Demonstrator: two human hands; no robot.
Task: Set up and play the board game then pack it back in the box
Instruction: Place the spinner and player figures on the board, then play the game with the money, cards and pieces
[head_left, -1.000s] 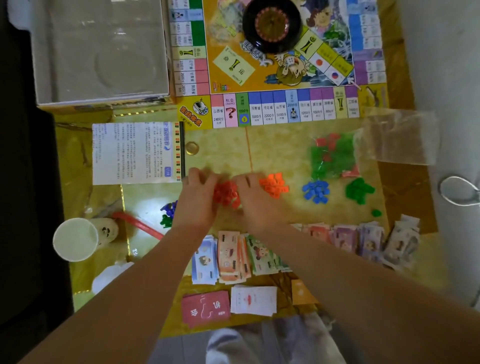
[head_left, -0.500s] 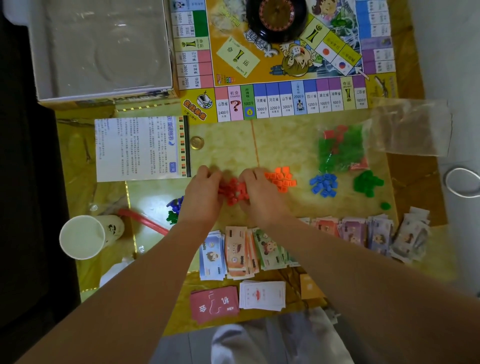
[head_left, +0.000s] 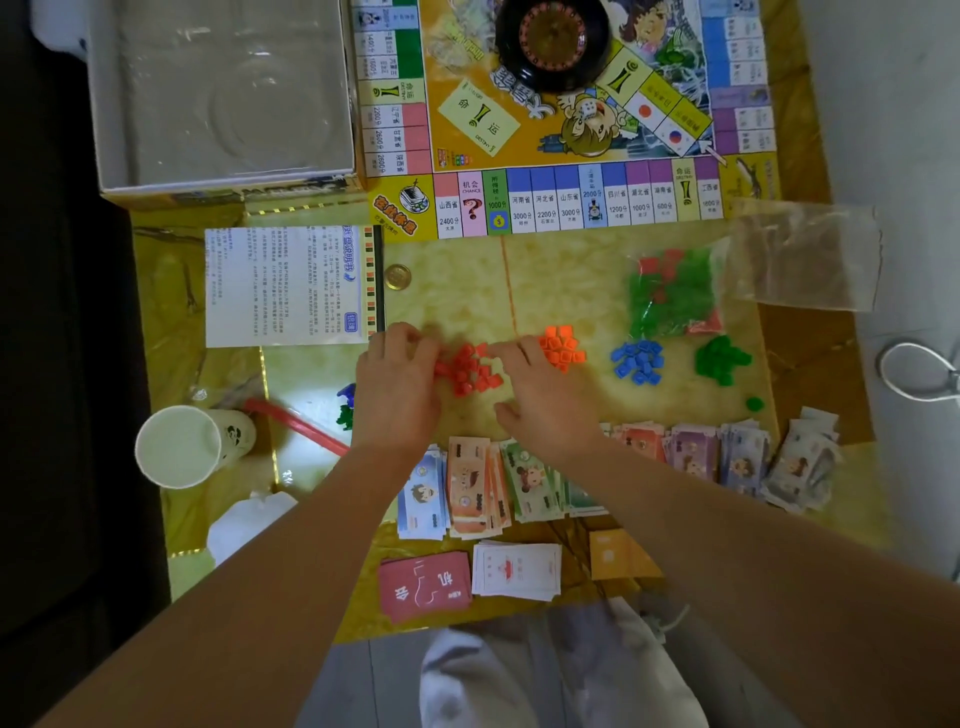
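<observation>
My left hand (head_left: 397, 387) and right hand (head_left: 540, 395) flank the pile of red game pieces (head_left: 470, 370), which lies on the surface (head_left: 452, 291) on my side of the game board (head_left: 571, 202), with the orange pieces (head_left: 562, 347) just beside it to the right. My right grip is loose, its fingers laid against the pile's right edge and holding nothing. My left fingers curl at the pile's left edge, and I cannot tell whether that grip pinches a piece.

Two hands (head_left: 397, 387) (head_left: 545, 402), one board (head_left: 545, 200), one box (head_left: 223, 88), one cup (head_left: 179, 447), four token piles (head_left: 470, 370) (head_left: 562, 347) (head_left: 639, 361) (head_left: 722, 359).
</observation>
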